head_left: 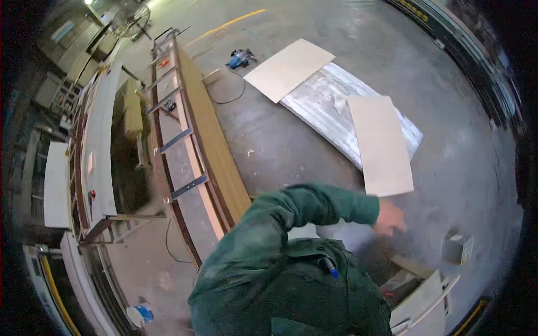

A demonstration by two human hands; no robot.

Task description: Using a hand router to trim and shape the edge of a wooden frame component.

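My left arm, in a dark green sleeve, reaches across my body to the right. My left hand (389, 217) looks curled closed beyond the cuff. A small dark spot shows at its fingers, but what they hold, if anything, is too blurred to make out. Just above the hand lies a pale rectangular board (384, 143), partly over a long shiny silver sheet (322, 92). Another pale board (291, 68) rests across the sheet's far end. A blue-capped pen (333, 271) sits in my jacket's chest pocket. My right hand does not show.
A long metal frame with crossbars (190, 186) and a wooden plank (216, 129) stand at left, beside a workbench (96, 168). A blue power tool (241, 58) with a cord lies on the floor. At lower right are a clear box (457, 248) and stacked panels (423, 297).
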